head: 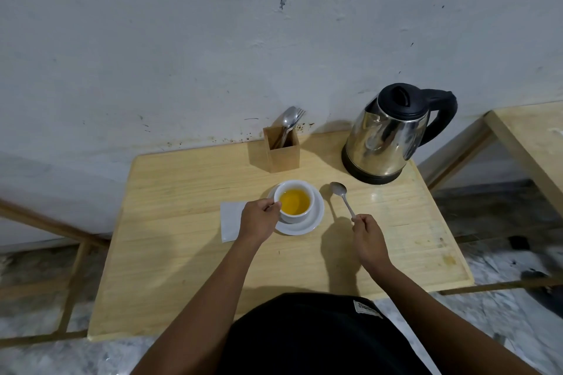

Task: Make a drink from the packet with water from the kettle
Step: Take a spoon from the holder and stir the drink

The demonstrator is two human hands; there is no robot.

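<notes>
Pale wood table (189, 253) set against a grey-white wall (182, 39), scuffed, with dark specks along its foot. Second table (530, 143) of like wood at far right, apart from the first. Floor (30, 268) grey, mottled.

Kettle (390, 134), steel body, black lid and handle, at back right corner. Wooden holder (281, 149) left of it, near the wall, with cutlery standing in it.

White cup (295, 201) on white saucer (307, 227), mid-table; cup holds yellow-orange liquid. White packet (231, 221) lies flat just left of the saucer, partly under the left hand.

Left hand (259, 219): fingers closed at the cup's left side, at the rim. Right hand (368, 236): pinched shut on the end of a spoon (342, 198) handle; bowl points away, right of the saucer and apart from it. Whether the bowl touches the table: cannot tell.
</notes>
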